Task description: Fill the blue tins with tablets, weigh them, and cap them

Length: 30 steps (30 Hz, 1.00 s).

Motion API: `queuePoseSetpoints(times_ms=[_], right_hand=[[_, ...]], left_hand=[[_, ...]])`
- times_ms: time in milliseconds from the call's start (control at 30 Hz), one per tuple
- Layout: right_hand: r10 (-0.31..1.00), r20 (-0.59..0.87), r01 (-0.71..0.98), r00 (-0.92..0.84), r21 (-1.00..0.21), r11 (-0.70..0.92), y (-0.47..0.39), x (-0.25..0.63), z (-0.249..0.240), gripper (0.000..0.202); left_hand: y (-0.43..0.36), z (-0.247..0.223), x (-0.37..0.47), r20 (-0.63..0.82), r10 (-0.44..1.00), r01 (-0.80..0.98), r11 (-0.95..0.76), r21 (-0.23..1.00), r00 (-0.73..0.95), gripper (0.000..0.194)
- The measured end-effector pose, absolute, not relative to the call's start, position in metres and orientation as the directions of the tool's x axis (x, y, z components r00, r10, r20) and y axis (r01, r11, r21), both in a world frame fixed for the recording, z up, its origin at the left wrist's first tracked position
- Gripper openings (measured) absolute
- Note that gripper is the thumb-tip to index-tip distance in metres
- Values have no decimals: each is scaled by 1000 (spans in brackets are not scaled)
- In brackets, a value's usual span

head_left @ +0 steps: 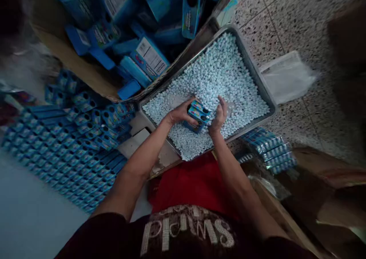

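A metal tray (251,55) full of small pale blue-white pieces (225,74) lies in front of me. Over its near part, my left hand (181,112) is wrapped round small blue boxes (197,116), with the thumb on the near side and fingers on the far side. To the right of the boxes is my right hand (219,116), fingers curved among the loose pieces and apart from one another. A mound of pieces rises beside the boxes' far edge.
At the upper left stands a large carton (77,66) of blue boxes. Many blue boxes (57,152) are stacked in rows at the left. A plastic bag (286,78) lies on the speckled floor (271,23). Wrapped packs (271,148) and a brown carton (311,183) are at the right.
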State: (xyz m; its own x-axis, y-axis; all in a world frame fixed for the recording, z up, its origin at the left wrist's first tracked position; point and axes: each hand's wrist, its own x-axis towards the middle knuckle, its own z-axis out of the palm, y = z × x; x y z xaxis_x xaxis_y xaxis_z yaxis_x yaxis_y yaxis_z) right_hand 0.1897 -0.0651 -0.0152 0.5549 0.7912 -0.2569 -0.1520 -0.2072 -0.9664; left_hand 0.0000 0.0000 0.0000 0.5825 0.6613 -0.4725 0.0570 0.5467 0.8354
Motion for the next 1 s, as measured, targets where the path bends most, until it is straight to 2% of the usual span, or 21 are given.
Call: queuePoseSetpoints(times_ms=[67,133,200,267,367,467,567,700,833,933,1000], right_hand=[[749,-397,-336,530,-910,-244,-58,189,-16,42],[711,-542,-534,449,-800,-273,-50,186,-17,36],[664,-697,-753,271,-583,-304,-41,180,-17,28],[667,-733,-850,132,-430,-304,-31,173,-13,24],[736,-677,-889,22,-350,-296,-23,165,7,27],[809,-585,-862,-52,-383,-332,-22,161,41,38],[880,-473,-774,-37,-543,-325,-26,158,75,42],[934,-353,-660,59,-716,-229,-27,149,103,37],[932,-346,-677,109,-712,-186,-22,140,108,29],[886,-413,-726,212,-673,-139,-15,144,100,26],[853,-477,-769,211,-619,-156,-11,150,93,23]], left_hand=[[0,9,6,-426,653,41,518,854,626,103],[-1,22,6,-358,687,64,414,908,632,103],[-3,39,-4,-236,755,130,199,971,611,97],[-9,55,-21,-123,819,267,-38,963,560,89],[-23,65,-51,-4,897,456,-220,862,442,87],[-37,58,-66,9,952,598,-199,776,305,83],[-46,51,-62,-12,966,655,-166,737,258,77],[-51,54,-48,56,969,633,-201,747,242,76],[-53,56,-42,142,981,642,-196,741,135,76],[-51,52,-42,190,974,593,-226,773,123,76],[-50,50,-43,170,981,580,-194,791,95,75]])
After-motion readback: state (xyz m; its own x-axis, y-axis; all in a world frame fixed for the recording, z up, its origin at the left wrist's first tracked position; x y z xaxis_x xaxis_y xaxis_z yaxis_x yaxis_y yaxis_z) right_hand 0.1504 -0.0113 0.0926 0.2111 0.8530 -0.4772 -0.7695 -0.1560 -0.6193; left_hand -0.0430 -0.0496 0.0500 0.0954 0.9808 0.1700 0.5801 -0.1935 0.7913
